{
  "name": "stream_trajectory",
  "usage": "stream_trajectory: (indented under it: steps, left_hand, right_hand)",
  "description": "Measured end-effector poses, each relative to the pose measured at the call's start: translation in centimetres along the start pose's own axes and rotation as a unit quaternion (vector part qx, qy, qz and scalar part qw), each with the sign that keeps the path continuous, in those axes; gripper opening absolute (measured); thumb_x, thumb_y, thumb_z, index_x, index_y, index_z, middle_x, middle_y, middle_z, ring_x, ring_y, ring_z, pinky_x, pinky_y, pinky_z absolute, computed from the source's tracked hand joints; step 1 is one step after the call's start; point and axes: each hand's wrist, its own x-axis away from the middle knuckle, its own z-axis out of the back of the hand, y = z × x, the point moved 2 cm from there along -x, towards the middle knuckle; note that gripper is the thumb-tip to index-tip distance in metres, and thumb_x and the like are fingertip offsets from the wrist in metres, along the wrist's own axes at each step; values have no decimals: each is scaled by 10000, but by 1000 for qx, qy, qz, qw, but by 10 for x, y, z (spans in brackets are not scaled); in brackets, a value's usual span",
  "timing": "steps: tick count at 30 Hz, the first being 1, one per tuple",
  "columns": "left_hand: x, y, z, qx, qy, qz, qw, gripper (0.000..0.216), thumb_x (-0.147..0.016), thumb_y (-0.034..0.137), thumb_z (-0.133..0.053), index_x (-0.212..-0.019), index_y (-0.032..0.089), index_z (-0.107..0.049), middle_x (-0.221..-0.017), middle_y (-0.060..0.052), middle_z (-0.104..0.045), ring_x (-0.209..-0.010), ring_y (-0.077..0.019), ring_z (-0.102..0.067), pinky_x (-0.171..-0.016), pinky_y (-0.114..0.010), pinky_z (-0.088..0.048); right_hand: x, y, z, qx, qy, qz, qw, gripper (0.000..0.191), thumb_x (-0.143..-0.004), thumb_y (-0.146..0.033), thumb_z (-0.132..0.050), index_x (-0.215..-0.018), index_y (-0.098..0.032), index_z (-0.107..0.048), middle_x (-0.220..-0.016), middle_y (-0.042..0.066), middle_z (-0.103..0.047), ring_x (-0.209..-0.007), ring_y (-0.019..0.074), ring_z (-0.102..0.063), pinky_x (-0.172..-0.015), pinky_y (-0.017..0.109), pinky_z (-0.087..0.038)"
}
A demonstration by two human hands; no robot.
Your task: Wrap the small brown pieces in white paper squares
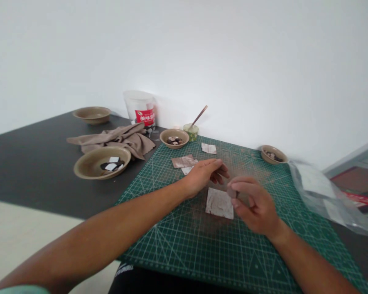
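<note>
My right hand (254, 204) pinches a small, round, brownish-grey disc (232, 192) between thumb and fingers, raised above the green cutting mat (184, 241). Just left of it, my left hand (207, 174) hovers with its fingers loosely bent and apart, and nothing shows in it. Below both hands lies a dusty, whitish square sheet (219, 203) that looks like worn sandpaper. Beside my left hand are a brownish sheet (182, 161) and a pale one (187, 169) partly under it. Another small creased sheet (209, 148) rests farther back. Brown dust covers parts of the mat.
Small bowls with dark and pinkish pieces stand at the back, one left (174, 134) and one right (274, 155). Leftward are a bowl with black and white pieces (93, 163), a brown cloth (119, 139), a plastic tub (139, 107), another bowl (92, 116) and a green cup (191, 132) holding a stick. A clear plastic bag (319, 188) lies right.
</note>
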Motion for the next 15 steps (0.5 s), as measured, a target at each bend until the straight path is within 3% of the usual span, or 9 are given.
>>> stream_trajectory:
  steps: [3, 6, 11, 15]
  left_hand:
    - [-3, -2, 3, -1, 16, 4, 1000, 407, -873, 534, -566, -862, 137, -654, -821, -68, -712, -614, -136, -600, -625, -281, -435]
    - [-5, -5, 3, -1, 11, 11, 1000, 413, -865, 541, -562, -873, 138, -654, -816, -71, -710, -616, -144, -601, -622, -290, -433]
    - [-7, -8, 3, -3, 7, 11, 1000, 424, -848, 552, -566, -873, 138, -652, -818, -75, -708, -605, -140, -589, -617, -289, -424]
    - [-6, -8, 3, -5, 6, 7, 1000, 425, -855, 552, -560, -873, 137, -650, -814, -75, -708, -603, -137, -585, -617, -288, -422]
  right_hand:
    - [0, -17, -9, -23, -143, 53, 988, 339, -872, -175, -586, -1192, -279, -544, -987, 42, -638, -870, 184, -617, -767, 350, -537]
    - [0, -29, -21, -34, -229, 82, 969, 257, -871, -207, -583, -1126, -230, -599, -943, 50, -657, -823, 177, -615, -742, 335, -517]
    - [7, -32, -38, 7, -334, 69, 940, 211, -914, -288, -590, -1104, -229, -662, -950, 49, -668, -822, 182, -614, -743, 333, -503]
    - [9, -29, -38, -12, -345, 43, 938, 268, -914, -315, -603, -1162, -225, -650, -1058, 68, -659, -892, 186, -623, -774, 329, -510]
